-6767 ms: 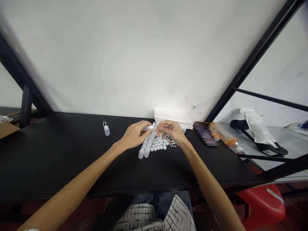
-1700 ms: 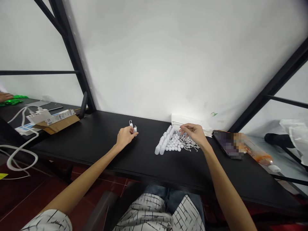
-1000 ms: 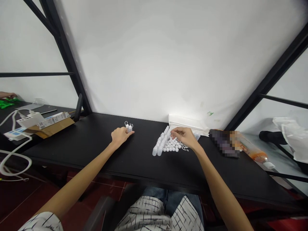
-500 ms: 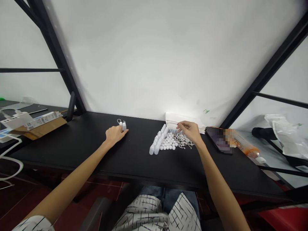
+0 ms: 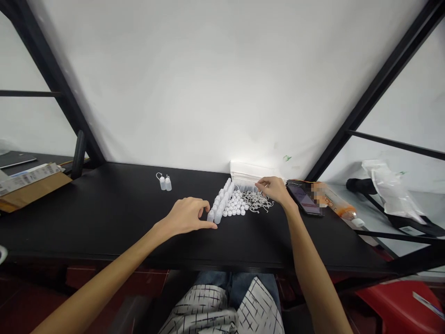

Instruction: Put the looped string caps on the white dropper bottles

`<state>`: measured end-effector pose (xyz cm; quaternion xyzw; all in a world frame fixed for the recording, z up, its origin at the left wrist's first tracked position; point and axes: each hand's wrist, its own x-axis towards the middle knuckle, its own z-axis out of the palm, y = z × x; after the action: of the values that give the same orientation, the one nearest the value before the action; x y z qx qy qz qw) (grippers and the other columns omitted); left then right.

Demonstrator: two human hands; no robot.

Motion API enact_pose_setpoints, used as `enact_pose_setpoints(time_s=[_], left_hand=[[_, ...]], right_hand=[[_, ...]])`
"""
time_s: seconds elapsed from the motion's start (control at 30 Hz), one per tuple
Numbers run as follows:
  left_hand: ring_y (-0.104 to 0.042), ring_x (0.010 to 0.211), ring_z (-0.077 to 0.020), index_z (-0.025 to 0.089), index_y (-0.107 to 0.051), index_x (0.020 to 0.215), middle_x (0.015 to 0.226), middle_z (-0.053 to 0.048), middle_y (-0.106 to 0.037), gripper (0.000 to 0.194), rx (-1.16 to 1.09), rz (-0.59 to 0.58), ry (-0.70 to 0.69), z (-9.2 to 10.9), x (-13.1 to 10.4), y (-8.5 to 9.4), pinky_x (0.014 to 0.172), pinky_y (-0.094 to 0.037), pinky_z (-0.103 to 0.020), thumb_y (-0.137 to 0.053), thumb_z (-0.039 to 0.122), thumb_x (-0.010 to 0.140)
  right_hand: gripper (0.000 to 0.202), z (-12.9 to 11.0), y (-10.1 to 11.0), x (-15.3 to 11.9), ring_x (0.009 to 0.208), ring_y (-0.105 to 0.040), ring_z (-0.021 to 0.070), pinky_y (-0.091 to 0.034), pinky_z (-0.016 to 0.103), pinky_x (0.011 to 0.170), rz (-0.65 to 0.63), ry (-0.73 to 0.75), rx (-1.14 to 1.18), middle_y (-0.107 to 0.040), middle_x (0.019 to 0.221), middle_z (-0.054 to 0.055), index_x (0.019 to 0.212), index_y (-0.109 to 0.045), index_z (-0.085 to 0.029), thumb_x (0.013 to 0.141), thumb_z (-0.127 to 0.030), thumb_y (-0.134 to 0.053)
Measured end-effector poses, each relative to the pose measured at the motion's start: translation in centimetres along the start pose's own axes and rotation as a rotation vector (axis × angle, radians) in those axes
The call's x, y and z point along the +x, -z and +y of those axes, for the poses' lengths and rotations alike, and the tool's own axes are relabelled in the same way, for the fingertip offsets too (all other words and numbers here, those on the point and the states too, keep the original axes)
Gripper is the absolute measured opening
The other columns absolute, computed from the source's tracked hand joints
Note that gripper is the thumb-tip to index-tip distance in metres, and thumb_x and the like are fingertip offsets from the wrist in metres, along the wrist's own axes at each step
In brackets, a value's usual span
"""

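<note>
My left hand (image 5: 189, 214) is at the near end of a double row of small white plastic bottles (image 5: 218, 214). Its thumb and index finger are apart on either side of the nearest bottle (image 5: 210, 216), and I see no firm grip. My right hand (image 5: 273, 188) hovers over a heap of white looped cap straps (image 5: 257, 200), thumb and fingertips pinched together. Whatever lies between them is too small to make out. Small white round caps (image 5: 236, 204) lie between the bottles and the straps. Two bottles with looped straps (image 5: 165, 183) stand apart at the left.
Behind the caps lies a stack of white sheets (image 5: 248, 171) against the wall. A phone (image 5: 305, 199) and an orange-labelled bottle (image 5: 342, 211) are on the right. An opened cardboard box (image 5: 34, 185) sits at the far left of the black table (image 5: 121, 218).
My left hand has left the two strapped bottles and come right to the bottle row. My right hand stays over the straps, slightly lower. The view has swung a little right.
</note>
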<state>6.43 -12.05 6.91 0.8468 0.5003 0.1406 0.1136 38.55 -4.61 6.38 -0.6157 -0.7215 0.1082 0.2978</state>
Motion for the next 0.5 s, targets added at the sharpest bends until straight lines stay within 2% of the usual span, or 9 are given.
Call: enact_pose_setpoints(time_s=[0.17,0.3,0.5], left_hand=[[-0.061,0.068,-0.019,0.023,-0.064,0.076,0.075,0.0,-0.067,0.038,0.01,-0.038,0.015,-0.3,0.6,-1.1,0.052,-0.029,-0.026,-0.068,0.061,0.071],[-0.06,0.069,-0.0179,0.024,-0.065,0.077,0.077,0.001,-0.067,0.025,0.01,-0.054,0.0,-0.5,0.4,-1.3,0.053,-0.03,-0.025,-0.063,0.049,0.079],[-0.058,0.063,-0.016,0.024,-0.062,0.078,0.071,0.003,-0.065,0.014,0.006,0.036,0.007,-0.6,-0.1,-0.4,0.053,-0.031,-0.025,-0.059,0.037,0.076]], right_hand=[[0.017,-0.2,0.0,-0.1,0.054,-0.065,0.0187,-0.046,0.027,0.06,-0.133,-0.025,-0.142,-0.068,0.053,0.003,0.07,-0.072,-0.018,0.076,-0.033,-0.064],[0.012,0.2,0.8,-0.3,0.049,-0.06,0.0161,-0.044,0.026,0.056,-0.198,-0.065,-0.148,-0.065,0.049,0.001,0.065,-0.071,-0.017,0.07,-0.028,-0.069],[0.005,1.2,2.1,-0.8,0.036,-0.045,0.0105,-0.033,0.023,0.04,-0.328,-0.156,-0.031,-0.053,0.039,-0.004,0.06,-0.07,-0.016,0.061,-0.022,-0.069]])
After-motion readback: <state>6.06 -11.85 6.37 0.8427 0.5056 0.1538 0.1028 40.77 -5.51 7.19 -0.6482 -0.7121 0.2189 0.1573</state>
